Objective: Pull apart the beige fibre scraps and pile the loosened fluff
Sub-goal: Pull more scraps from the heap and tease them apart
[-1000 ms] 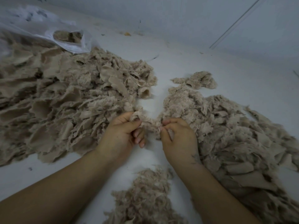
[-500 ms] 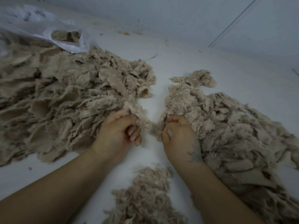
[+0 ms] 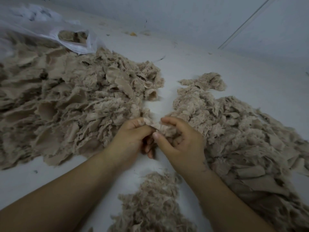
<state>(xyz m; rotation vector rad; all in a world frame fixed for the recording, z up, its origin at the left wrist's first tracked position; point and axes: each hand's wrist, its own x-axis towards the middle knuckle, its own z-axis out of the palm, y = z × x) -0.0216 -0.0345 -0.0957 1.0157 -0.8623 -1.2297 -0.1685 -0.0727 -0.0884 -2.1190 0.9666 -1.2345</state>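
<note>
Hands: I have both together at the middle of the view; my left hand (image 3: 133,138) and right hand (image 3: 180,141) each pinch one small beige scrap (image 3: 160,127) between thumb and curled fingers, the two ends close together.
Step in hand: as I judge it, I am set to tug this scrap apart; it does not look torn through yet.
Fluff pile: nearest me, below the hands, a small mound of loosened fluff (image 3: 153,205) lies on the surface, apart from both heaps. That is what I can count as done, and it is little.
Right heap: just beside my right hand, a long heap (image 3: 242,139) runs from the lower right up toward the middle. It mixes flat scraps with fuzzier stuff; I cannot tell how much of it is already worked.
Left heap: beside my left hand, the largest heap (image 3: 66,106) of flat, folded scraps looks mostly unpulled. By my reckoning most of the task is left.
Bag: beyond the left heap, a clear plastic bag (image 3: 50,32) lies open with more beige scraps showing in its mouth.
Surface: a pale, white-grey surface (image 3: 209,64) carries everything, with stray specks and threads on it.
Room: farthest off, a plain pale wall (image 3: 200,17) meets the surface, with a thin diagonal line at the upper right. The light is dim.
</note>
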